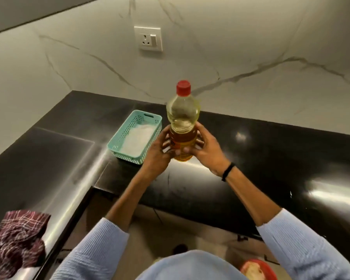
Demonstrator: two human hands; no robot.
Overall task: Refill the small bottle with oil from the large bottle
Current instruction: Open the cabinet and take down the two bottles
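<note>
The large clear oil bottle with a red cap stands upright on the black counter, its lower part holding amber oil. My left hand wraps its lower body from the left. My right hand clasps it from the right, fingers meeting in front. No small bottle is visible.
A teal perforated basket with a white bag inside sits just left of the bottle. A dark red checked cloth lies on the counter's near left corner. A wall socket is on the marble backsplash. A red object shows at the bottom right.
</note>
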